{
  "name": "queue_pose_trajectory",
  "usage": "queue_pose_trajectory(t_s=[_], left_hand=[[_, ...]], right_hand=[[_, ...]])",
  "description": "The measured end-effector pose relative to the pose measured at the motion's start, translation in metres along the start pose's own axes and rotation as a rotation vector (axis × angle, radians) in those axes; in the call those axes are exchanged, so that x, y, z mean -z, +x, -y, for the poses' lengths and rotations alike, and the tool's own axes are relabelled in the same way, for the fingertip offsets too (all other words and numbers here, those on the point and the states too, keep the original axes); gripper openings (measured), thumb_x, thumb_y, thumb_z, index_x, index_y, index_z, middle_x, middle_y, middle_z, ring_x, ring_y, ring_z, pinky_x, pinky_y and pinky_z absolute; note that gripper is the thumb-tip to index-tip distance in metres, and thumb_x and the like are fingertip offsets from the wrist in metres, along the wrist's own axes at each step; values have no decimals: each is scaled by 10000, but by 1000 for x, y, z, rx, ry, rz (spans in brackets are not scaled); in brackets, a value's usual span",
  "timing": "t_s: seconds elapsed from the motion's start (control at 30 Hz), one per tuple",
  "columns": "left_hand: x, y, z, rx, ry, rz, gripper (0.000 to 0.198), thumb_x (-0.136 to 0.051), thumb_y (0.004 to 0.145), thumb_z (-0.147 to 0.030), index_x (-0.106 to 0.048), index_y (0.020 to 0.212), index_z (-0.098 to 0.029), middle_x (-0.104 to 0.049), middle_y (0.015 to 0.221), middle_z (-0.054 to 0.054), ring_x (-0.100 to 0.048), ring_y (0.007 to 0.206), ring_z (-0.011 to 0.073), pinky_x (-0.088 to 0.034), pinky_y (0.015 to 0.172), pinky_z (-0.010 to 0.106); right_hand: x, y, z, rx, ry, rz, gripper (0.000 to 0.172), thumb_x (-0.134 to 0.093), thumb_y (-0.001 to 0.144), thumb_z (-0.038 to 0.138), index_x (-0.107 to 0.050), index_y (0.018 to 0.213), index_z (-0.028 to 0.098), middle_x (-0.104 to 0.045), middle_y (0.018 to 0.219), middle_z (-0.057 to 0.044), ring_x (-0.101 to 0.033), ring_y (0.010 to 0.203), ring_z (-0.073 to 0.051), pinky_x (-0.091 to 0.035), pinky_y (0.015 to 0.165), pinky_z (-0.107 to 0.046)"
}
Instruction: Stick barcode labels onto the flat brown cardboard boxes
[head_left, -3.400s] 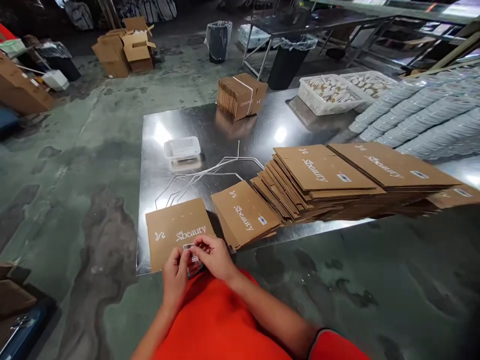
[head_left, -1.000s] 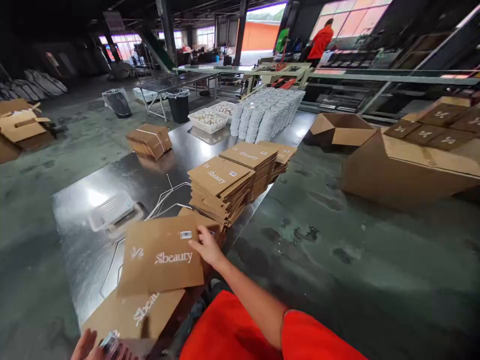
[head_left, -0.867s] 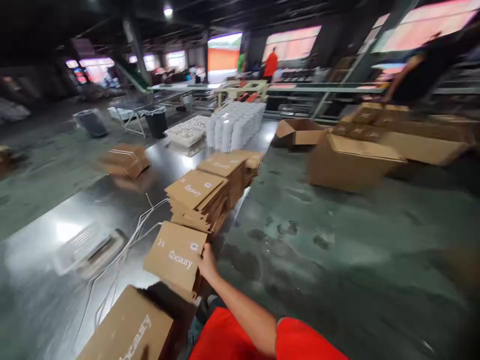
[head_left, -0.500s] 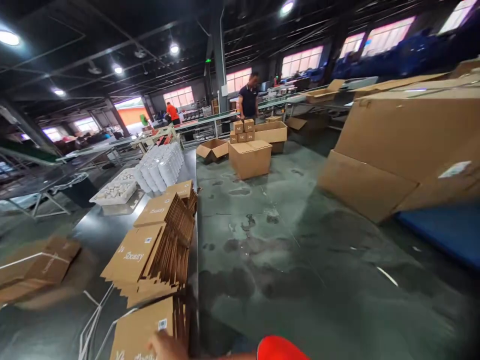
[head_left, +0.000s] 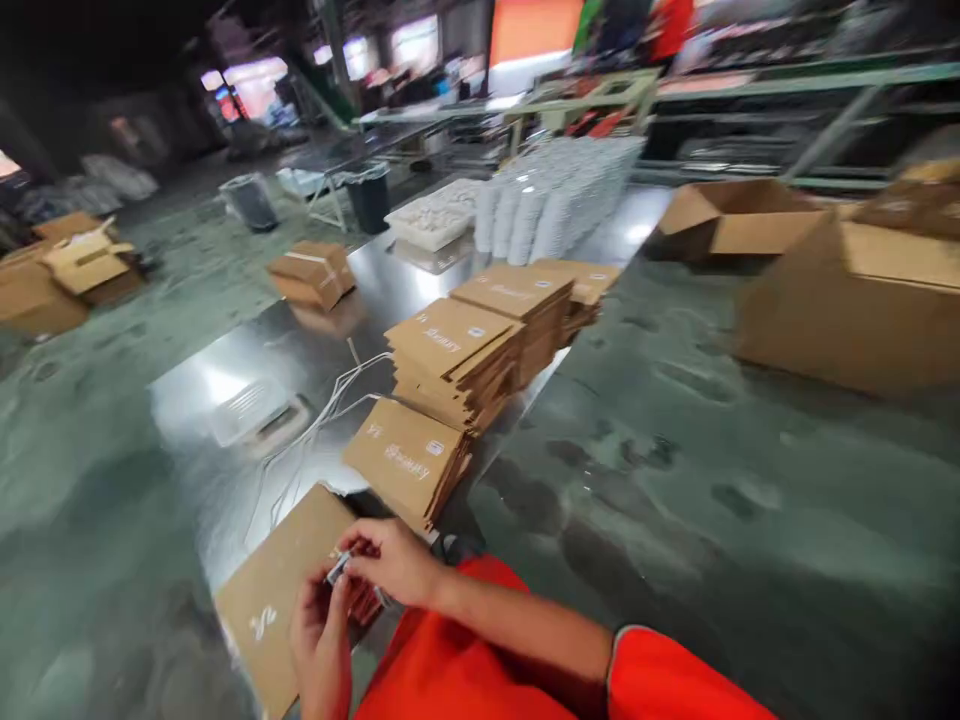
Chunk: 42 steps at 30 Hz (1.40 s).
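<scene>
My left hand (head_left: 322,630) and my right hand (head_left: 397,565) are together low in the view, in front of my red clothing. Their fingers pinch a small whitish-grey piece (head_left: 339,568); blur hides what it is. Just under and beside the left hand lies a flat brown cardboard sheet (head_left: 277,590) with white print, at the near end of the metal table (head_left: 225,375). Past the hands, a stack of flattened cartons (head_left: 405,460) with white lettering and a small label sits along the table edge, with taller stacks (head_left: 457,335) behind it.
Loose white straps (head_left: 322,420) and a pale plastic case (head_left: 259,412) lie on the table. Farther back are a strapped carton (head_left: 315,272), a white tray (head_left: 431,225) of small items and stacked white containers (head_left: 555,200). Open boxes (head_left: 847,300) stand on the floor at right.
The view has swung left and down. My right hand has left the carton stack and come back to my body. My left hand has come into view, meeting it around the small piece.
</scene>
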<state>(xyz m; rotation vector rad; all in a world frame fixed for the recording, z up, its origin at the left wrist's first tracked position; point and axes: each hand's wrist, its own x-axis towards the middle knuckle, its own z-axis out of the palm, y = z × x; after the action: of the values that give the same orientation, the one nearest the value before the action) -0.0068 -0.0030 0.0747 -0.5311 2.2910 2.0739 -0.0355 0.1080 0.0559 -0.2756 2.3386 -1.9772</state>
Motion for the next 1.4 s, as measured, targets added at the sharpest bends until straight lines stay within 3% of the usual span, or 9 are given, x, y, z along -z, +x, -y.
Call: queue_pose_trajectory(t_s=[0.1, 0.3, 0.47, 0.6, 0.67, 0.83, 1.4], left_hand=[[13, -7, 6, 98, -157, -108, 435, -767, 578, -522, -607, 767, -164, -652, 730, 27, -617, 650, 165, -519, 593, 267], [15, -13, 22, 90, -171, -265, 422, -674, 670, -570, -572, 668, -160, -558, 615, -1, -519, 558, 121, -463, 523, 223], [21, -17, 37, 159, -95, -321, 478, -615, 698, -614, -487, 562, -174, -437, 535, -20, -444, 512, 117, -421, 471, 223], [35, -14, 43, 202, -104, -422, 493, -643, 652, -612, -478, 514, -168, -433, 505, -20, -436, 483, 111, -407, 452, 221], [43, -10, 48, 225, -140, -455, 474, -653, 644, -601, -525, 540, -156, -494, 520, -3, -473, 492, 119, -416, 461, 224], [56, 7, 71, 296, -230, -435, 460, -664, 626, -597, -573, 617, -146, -556, 551, 8, -495, 478, 119, -430, 462, 233], [60, 14, 87, 303, -142, -453, 428, -635, 670, -566, -544, 598, -154, -521, 525, -2, -492, 458, 121, -416, 435, 232]], right_hand=[[-1, 7, 1, -175, 204, 168, 112, -600, 772, 166, -656, 869, 162, -668, 748, 3, -604, 641, -105, -474, 596, -190], [-17, 5, 1, -157, 79, 287, 91, -579, 793, 248, -618, 764, 170, -598, 672, 18, -530, 602, -97, -419, 584, -208], [-27, 18, -18, -119, 41, 248, 145, -582, 787, 302, -615, 725, 175, -582, 728, -11, -522, 661, -120, -409, 601, -226], [-30, 65, -52, -149, -118, 91, 155, -564, 779, 290, -606, 708, 159, -572, 758, -30, -526, 716, -143, -421, 675, -258], [-33, 89, -69, -191, -253, 96, 153, -574, 762, 267, -601, 665, 152, -577, 731, -31, -532, 752, -157, -419, 725, -274], [-45, 117, -88, -228, -464, 160, 147, -605, 758, 257, -641, 667, 147, -612, 772, -49, -548, 827, -172, -411, 772, -282], [-53, 111, -78, -205, -684, 126, 158, -593, 795, 237, -653, 678, 150, -595, 838, -68, -544, 770, -153, -385, 724, -273]])
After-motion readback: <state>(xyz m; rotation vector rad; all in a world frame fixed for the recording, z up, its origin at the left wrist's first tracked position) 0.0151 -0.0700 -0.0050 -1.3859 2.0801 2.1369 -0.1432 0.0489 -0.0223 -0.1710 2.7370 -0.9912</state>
